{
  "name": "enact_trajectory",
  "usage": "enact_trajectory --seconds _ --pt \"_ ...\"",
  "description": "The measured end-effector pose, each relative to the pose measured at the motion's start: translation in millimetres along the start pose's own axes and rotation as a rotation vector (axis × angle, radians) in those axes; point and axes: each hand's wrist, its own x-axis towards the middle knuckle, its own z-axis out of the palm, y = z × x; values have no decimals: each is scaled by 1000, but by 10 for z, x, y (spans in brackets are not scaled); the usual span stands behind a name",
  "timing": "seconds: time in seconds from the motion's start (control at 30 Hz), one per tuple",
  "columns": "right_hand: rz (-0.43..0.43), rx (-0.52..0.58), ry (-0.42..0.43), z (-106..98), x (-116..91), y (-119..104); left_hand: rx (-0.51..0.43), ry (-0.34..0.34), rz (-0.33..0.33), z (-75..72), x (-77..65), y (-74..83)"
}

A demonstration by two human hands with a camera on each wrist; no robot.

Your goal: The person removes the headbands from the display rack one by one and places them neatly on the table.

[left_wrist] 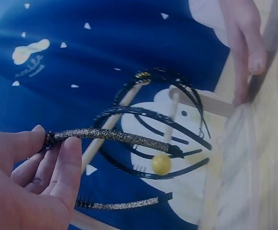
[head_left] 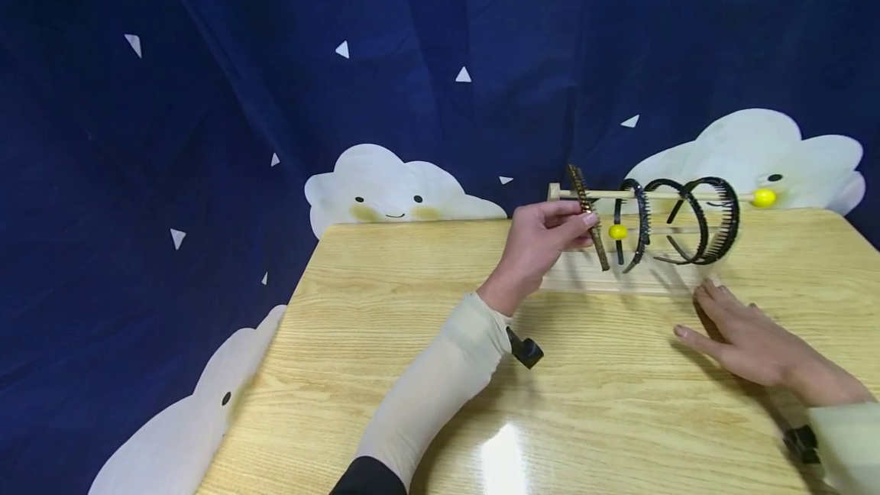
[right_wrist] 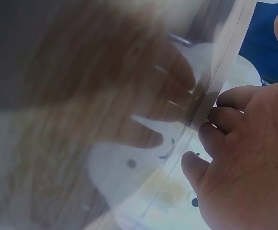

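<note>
In the head view my left hand (head_left: 539, 247) pinches a gold-brown glittery headband (head_left: 600, 249) between thumb and fingers. The headband stands across the upper rod of a wooden stand (head_left: 571, 281), near the rod's left end. In the left wrist view, one arm of this headband (left_wrist: 112, 136) leaves my fingertips and its other arm shows lower down. Several black toothed headbands, one a beaded headband (head_left: 644, 220), hang along the rod to the right. My right hand (head_left: 752, 342) has its fingers extended, fingertips at the front right corner of the stand's base.
A yellow ball (head_left: 765, 198) caps the upper rod's right end; another yellow ball (head_left: 617, 232) sits lower, facing me. The stand is near the back edge of a wooden table (head_left: 385, 342). Behind it hangs a dark blue curtain (head_left: 412, 113) with white clouds.
</note>
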Motion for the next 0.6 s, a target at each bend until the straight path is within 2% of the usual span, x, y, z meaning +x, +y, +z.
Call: enact_trajectory --seconds 0.33,0.6 --pt "-5 -3 3 3 14 -5 -57 -54 5 -87 -104 223" --pt "1 5 -2 5 19 -2 -14 -117 14 -208 -232 363"
